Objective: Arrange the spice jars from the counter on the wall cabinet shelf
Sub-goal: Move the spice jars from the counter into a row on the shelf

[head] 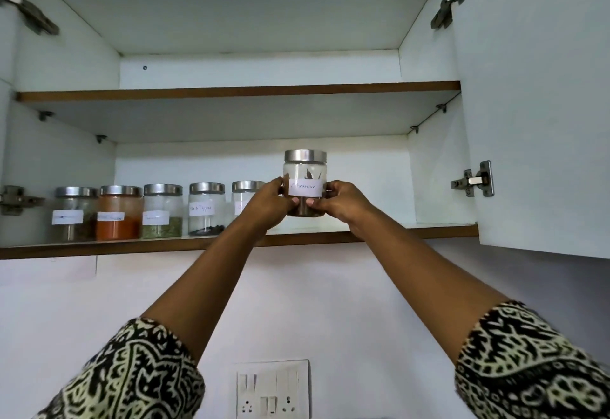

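I hold a glass jar (305, 174) with a steel lid and a white "Cinnamon" label up over the lower shelf (412, 232) of the open wall cabinet. My left hand (267, 202) grips its left side and my right hand (340, 202) grips its right side. The jar is raised a little above the shelf board. To its left several lidded, labelled spice jars stand in a row: one with dark seeds (74, 213), one with orange powder (118, 212), one with green herbs (162, 210), a black pepper jar (207, 209), and one partly hidden behind my left hand (246, 192).
The upper shelf (237, 91) holds nothing I can see. An open cabinet door (534, 104) with steel hinges stands at the right. To the right of the held jar the lower shelf is bare. A switch and socket plate (273, 389) sits on the wall below.
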Motion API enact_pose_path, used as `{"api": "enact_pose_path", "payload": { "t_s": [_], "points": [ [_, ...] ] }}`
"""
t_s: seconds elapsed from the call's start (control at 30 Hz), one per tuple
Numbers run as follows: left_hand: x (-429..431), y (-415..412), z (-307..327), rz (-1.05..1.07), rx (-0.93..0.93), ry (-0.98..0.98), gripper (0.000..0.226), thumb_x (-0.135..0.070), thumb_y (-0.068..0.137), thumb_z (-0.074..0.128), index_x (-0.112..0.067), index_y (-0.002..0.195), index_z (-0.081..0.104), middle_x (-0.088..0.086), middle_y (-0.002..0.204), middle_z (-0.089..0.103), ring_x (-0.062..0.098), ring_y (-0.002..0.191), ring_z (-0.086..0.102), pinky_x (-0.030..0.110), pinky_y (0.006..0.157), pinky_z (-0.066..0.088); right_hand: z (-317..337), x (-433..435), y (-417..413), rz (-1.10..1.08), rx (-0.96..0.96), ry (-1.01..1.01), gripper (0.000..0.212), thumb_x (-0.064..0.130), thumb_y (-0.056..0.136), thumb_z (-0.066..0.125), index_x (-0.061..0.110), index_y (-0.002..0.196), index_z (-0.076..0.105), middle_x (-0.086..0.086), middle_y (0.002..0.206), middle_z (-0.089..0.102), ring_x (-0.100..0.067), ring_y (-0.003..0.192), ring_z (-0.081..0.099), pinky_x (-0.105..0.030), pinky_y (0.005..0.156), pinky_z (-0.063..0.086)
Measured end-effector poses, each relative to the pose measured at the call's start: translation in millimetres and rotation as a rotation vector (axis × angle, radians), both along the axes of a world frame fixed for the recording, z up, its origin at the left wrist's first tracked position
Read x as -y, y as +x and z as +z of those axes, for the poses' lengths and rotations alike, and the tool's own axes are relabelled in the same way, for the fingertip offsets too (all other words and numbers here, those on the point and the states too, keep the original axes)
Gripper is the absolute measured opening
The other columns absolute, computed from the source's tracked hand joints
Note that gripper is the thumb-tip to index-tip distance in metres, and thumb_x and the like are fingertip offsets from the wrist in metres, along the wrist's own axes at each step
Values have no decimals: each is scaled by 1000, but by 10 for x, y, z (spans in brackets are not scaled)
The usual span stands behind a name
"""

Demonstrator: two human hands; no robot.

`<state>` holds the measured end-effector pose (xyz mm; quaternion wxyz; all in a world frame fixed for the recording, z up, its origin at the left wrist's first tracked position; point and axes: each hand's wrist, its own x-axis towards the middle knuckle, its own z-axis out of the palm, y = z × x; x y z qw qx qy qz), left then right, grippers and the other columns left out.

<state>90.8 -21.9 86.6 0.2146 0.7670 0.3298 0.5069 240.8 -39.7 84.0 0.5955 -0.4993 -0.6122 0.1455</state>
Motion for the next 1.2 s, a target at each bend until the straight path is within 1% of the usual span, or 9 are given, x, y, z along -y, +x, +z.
{"api": "enact_pose_path", "payload": {
  "t_s": [0.13,0.23,0.37,0.5,0.6,0.73,0.9,1.1,1.2],
  "points": [
    [-299,3,5,83,-88,-82,39,-2,88,60,-6,126,54,12,117,65,22,97,59,30,80,45,-20,-291,-47,-61,67,-92,70,15,75,77,7,135,42,-12,128,58,-27,116,56,-35,99,46],
    [-448,18,-22,132,-146,-144,37,-7,88,63,-6,124,55,13,104,64,24,82,59,32,68,50,-3,-441,-72,-109,153,-160,63,13,74,77,8,128,47,-13,124,59,-28,113,57,-39,99,47],
    [-661,28,-57,207,-192,-132,45,-19,87,66,-10,128,54,16,110,67,34,101,64,38,83,52,57,-619,-102,-124,188,-236,50,10,74,76,3,119,54,-16,121,61,-29,109,59,-39,96,48],
    [-846,44,-94,309,-222,-88,40,-27,86,66,-9,121,59,13,104,69,29,97,65,41,89,53,63,-799,-128,-129,201,-263,38,10,77,73,1,112,60,-19,117,64,-27,92,57,-34,78,43],
    [-904,72,-106,410,-260,-65,32,-32,86,63,-10,109,63,10,101,69,27,94,64,36,84,52,78,-899,-141,-131,213,-300,39,15,79,73,1,113,61,-19,117,64,-27,95,58,-35,85,45],
    [-981,116,-102,487,-267,-74,29,-32,87,60,-12,107,62,8,100,67,26,93,62,35,81,49,72,-996,-118,-124,198,-312,42,15,78,74,1,115,61,-19,119,63,-32,110,60,-38,95,46],
    [-1020,158,-108,532,-301,-68,26,-30,89,59,-12,108,60,7,98,64,24,91,60,33,75,44,72,-998,-111,-114,213,-312,41,15,80,71,2,117,58,-19,121,61,-26,96,55,-35,91,44],
    [-989,184,-123,596,-313,-30,23,-26,89,58,-11,107,59,9,103,65,26,96,61,33,77,45,61,-1018,-102,-141,242,-310,43,18,82,71,3,119,57,-17,121,61,-30,110,57,-38,101,42],
    [-978,187,-140,619,-319,-18,26,-28,88,60,-11,108,58,9,104,65,26,97,61,33,77,44,60,-1019,-115,-155,276,-338,43,22,83,70,4,119,57,-15,122,61,-28,106,57,-40,103,43]
  ]
}}
